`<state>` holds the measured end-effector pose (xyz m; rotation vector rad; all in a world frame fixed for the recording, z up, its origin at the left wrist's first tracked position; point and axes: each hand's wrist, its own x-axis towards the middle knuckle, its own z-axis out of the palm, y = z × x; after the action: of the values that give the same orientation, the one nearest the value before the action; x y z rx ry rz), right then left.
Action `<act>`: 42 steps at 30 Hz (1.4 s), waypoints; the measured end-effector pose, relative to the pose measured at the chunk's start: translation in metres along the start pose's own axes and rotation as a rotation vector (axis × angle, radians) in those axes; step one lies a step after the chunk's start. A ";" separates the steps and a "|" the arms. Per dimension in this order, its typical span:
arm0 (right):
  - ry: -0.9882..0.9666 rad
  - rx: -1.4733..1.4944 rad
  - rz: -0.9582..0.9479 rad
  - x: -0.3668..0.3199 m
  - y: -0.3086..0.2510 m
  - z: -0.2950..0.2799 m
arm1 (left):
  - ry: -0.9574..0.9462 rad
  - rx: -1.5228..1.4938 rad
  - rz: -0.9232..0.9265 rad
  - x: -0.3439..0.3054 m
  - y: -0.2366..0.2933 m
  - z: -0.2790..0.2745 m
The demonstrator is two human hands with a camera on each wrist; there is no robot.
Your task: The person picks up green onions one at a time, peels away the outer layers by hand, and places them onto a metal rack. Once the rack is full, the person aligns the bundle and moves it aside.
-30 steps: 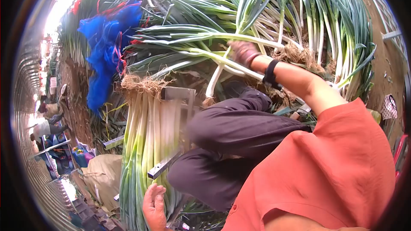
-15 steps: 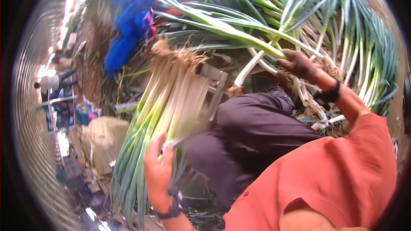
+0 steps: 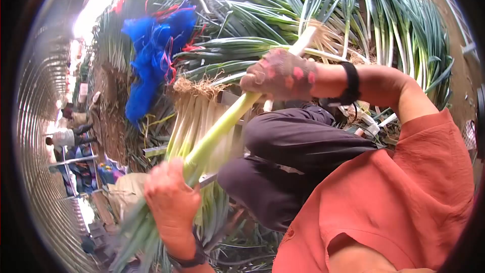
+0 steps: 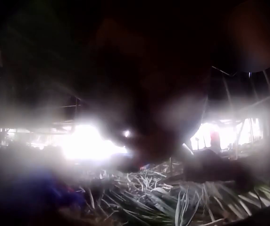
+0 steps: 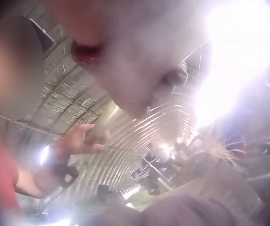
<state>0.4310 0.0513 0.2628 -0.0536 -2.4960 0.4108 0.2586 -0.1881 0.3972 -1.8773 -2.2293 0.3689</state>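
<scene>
One thick leek [image 3: 220,127] slants across the head view, its white rooted end up right and its blurred green leaves down left. My right hand [image 3: 283,75], in a dirt-marked glove, grips the pale stem. Lower down, my left hand [image 3: 172,199] curls round the leafy part. Beneath the leek, a row of leeks [image 3: 188,121] lies side by side on a metal frame, roots toward the top. In the right wrist view the left hand [image 5: 85,141] holds the pale green stem [image 5: 104,120]; the left wrist view is mostly dark.
Many more leeks [image 3: 394,25] are spread at the top and right. Blue netting [image 3: 154,55] with red strings lies at upper left. Bent legs in dark trousers [image 3: 303,134] are right of the frame. People [image 3: 65,136] are at far left, near a tan sack [image 3: 129,189].
The right hand has moved from the leek pile toward the left, bringing a leek above the row. The left hand, earlier beside the row with fingers apart, now grips that leek's leaves.
</scene>
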 end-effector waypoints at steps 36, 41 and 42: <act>-0.622 -0.282 0.946 -0.094 0.157 0.035 | 0.029 0.552 -0.454 -0.178 -0.204 0.049; -0.723 0.040 0.979 -0.039 0.090 0.061 | -0.064 0.531 -0.528 -0.169 -0.256 0.117; -0.726 0.047 0.969 -0.037 0.090 0.069 | -0.077 0.490 -0.505 -0.165 -0.265 0.130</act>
<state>0.4168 0.1126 0.1611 -1.3357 -2.9921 1.0126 -0.0016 -0.4008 0.3587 -1.0355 -2.2845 0.8080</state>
